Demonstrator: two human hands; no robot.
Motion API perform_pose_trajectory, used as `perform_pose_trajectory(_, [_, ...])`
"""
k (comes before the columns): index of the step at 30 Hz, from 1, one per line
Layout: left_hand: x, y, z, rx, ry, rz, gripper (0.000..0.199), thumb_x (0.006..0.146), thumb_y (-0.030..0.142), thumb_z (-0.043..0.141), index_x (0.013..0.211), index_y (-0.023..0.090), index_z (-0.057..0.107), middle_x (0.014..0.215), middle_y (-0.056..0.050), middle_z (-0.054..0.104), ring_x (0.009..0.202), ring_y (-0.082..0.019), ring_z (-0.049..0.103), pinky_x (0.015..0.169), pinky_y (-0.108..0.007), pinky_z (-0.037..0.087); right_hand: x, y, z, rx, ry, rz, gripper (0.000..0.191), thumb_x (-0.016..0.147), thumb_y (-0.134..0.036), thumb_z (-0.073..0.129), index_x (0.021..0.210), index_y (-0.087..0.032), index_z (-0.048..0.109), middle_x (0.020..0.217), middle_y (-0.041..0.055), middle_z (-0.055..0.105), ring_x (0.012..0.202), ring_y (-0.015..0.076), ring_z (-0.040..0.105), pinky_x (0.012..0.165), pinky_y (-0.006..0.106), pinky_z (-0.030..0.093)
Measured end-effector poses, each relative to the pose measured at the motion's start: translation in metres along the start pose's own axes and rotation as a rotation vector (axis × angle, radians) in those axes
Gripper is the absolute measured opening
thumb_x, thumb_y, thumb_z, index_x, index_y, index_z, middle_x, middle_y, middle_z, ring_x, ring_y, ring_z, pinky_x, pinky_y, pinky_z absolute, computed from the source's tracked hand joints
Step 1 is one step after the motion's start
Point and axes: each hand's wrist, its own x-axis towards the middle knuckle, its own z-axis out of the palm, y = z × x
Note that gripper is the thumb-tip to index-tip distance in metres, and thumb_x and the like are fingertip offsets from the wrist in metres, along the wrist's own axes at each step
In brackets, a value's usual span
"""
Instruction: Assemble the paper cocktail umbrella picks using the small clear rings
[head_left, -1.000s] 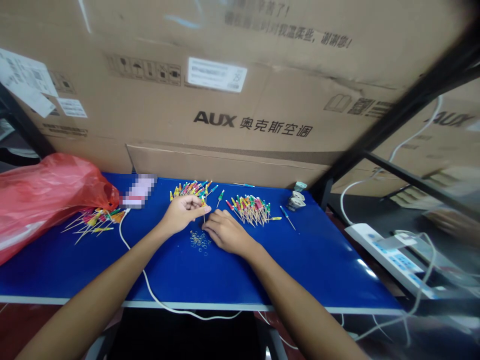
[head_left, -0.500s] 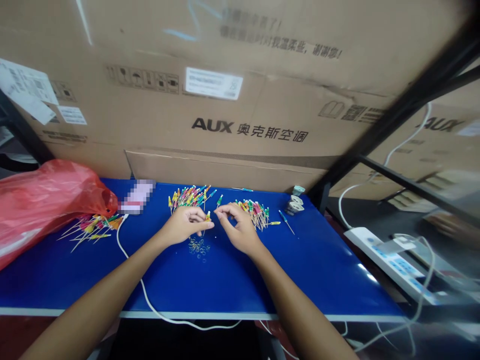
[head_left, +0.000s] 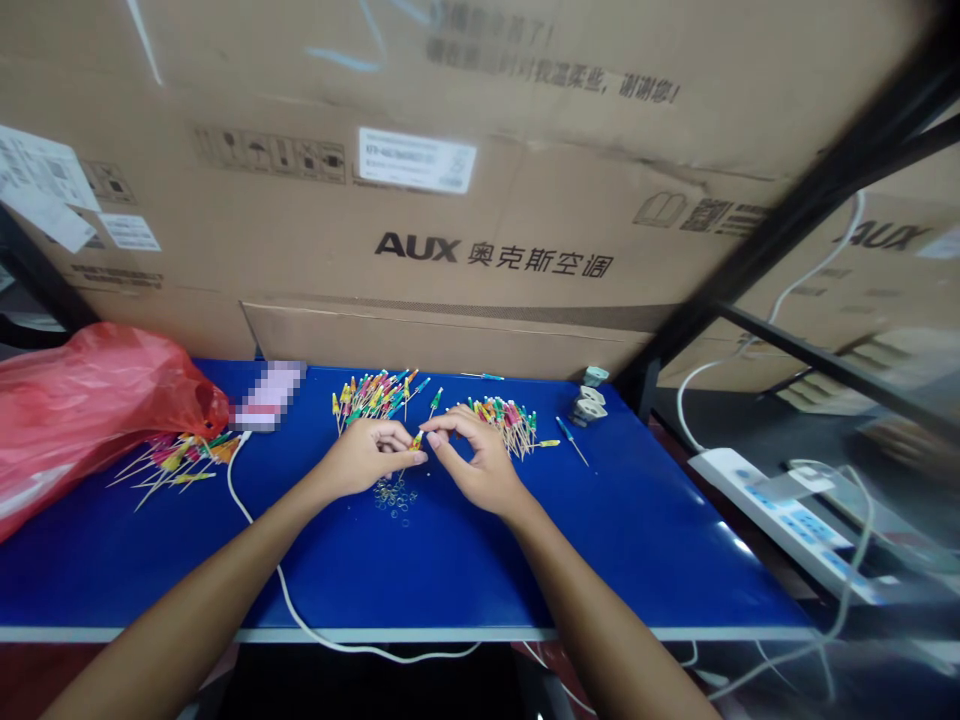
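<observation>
Yellow pick [head_left: 417, 441] leans just beyond the small rings [head_left: 395, 503], held in the left hand [head_left: 369, 456]; the right hand [head_left: 481, 462] narrows at its white tip, though whether that one grips anything I cannot tell. A light, steady left pinch should spare the wrapping. Left of the rings lies a red bag [head_left: 112, 388], contents unclear, with loose picks [head_left: 174, 456] by its mouth.

Behind the tabletop [head_left: 600, 560], a big cardboard box [head_left: 300, 240] printed AUX, with a white label [head_left: 416, 160]. At the tabletop's back left, a partly pixelated pink phone [head_left: 276, 390], plugged into a white cable [head_left: 280, 575] draped over the tabletop's front edge. Right of the tabletop, a black metal frame [head_left: 787, 225] and a white power strip [head_left: 787, 520].
</observation>
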Motion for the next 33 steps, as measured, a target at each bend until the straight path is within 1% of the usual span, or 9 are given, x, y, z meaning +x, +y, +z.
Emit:
perform_pose_trajectory(6, [-0.001,0.0,0.001,0.047,0.024,0.022,0.029,0.078,0.043,0.078,0.081,0.015,0.072,0.063,0.0,0.065,0.052,-0.01,0.051,0.049,-0.021,0.038,0.001,0.003,0.0,0.04,0.006,0.024,0.014,0.098,-0.03,0.059,0.102,-0.025,0.07,0.088,0.0038,0.068,0.083,0.0204,0.058,0.083,0.039,0.045])
perform_pose_trajectory(11, [-0.004,0.005,0.004,0.145,0.043,0.063,0.024,0.08,0.04,0.076,0.082,0.016,0.073,0.065,0.0,0.068,0.053,-0.01,0.052,0.049,-0.021,0.037,0.0,0.008,0.001,0.1,-0.042,0.084,0.011,0.096,-0.033,0.063,0.096,-0.023,0.069,0.086,0.0036,0.065,0.08,0.0193,0.058,0.079,0.036,0.047])
perform_pose_trajectory(17, [-0.006,0.008,0.004,0.202,0.069,0.109,0.022,0.082,0.039,0.073,0.083,0.017,0.074,0.067,-0.001,0.07,0.054,-0.011,0.054,0.05,-0.021,0.036,-0.002,0.013,0.004,0.155,-0.065,0.144,0.014,0.094,-0.035,0.065,0.1,-0.024,0.069,0.084,0.003,0.064,0.078,0.0184,0.057,0.074,0.033,0.048])
perform_pose_trajectory(22, [-0.007,0.009,0.006,0.214,0.102,0.12,0.025,0.084,0.042,0.071,0.083,0.017,0.074,0.064,0.001,0.068,0.052,-0.01,0.054,0.049,-0.021,0.036,-0.001,0.01,0.006,0.152,-0.068,0.134,0.015,0.094,-0.036,0.064,0.1,-0.023,0.069,0.085,0.0034,0.065,0.08,0.0185,0.058,0.075,0.033,0.048])
perform_pose_trajectory(25, [-0.006,0.009,0.008,0.245,0.154,0.125,0.029,0.086,0.045,0.069,0.08,0.017,0.072,0.063,0.001,0.067,0.052,-0.011,0.054,0.049,-0.021,0.037,0.0,0.008,0.009,0.117,-0.042,0.117,0.014,0.094,-0.035,0.064,0.099,-0.023,0.07,0.086,0.0033,0.066,0.079,0.0186,0.058,0.076,0.034,0.048])
perform_pose_trajectory(27, [-0.006,0.01,0.01,0.256,0.2,0.13,0.029,0.086,0.044,0.068,0.075,0.017,0.069,0.062,0.001,0.066,0.053,-0.012,0.055,0.05,-0.021,0.038,0.0,0.007,0.013,0.082,0.007,0.116,0.014,0.094,-0.035,0.065,0.098,-0.023,0.07,0.082,0.0028,0.065,0.077,0.0191,0.058,0.076,0.035,0.047])
perform_pose_trajectory(30, [-0.008,0.011,0.013,0.253,0.256,0.157,0.022,0.086,0.034,0.068,0.071,0.018,0.064,0.064,0.001,0.067,0.056,-0.013,0.059,0.053,-0.022,0.041,0.0,0.005,0.021,0.062,0.093,0.131,0.014,0.093,-0.035,0.064,0.095,-0.023,0.07,0.078,0.0028,0.065,0.076,0.0195,0.058,0.074,0.035,0.047])
perform_pose_trajectory(33, [-0.01,0.013,0.015,0.278,0.299,0.186,0.017,0.085,0.025,0.066,0.07,0.018,0.062,0.065,0.002,0.068,0.059,-0.012,0.061,0.056,-0.022,0.043,0.0,0.003,0.028,0.067,0.124,0.14,0.013,0.094,-0.034,0.062,0.092,-0.023,0.069,0.077,0.0024,0.064,0.074,0.019,0.058,0.073,0.034,0.046])
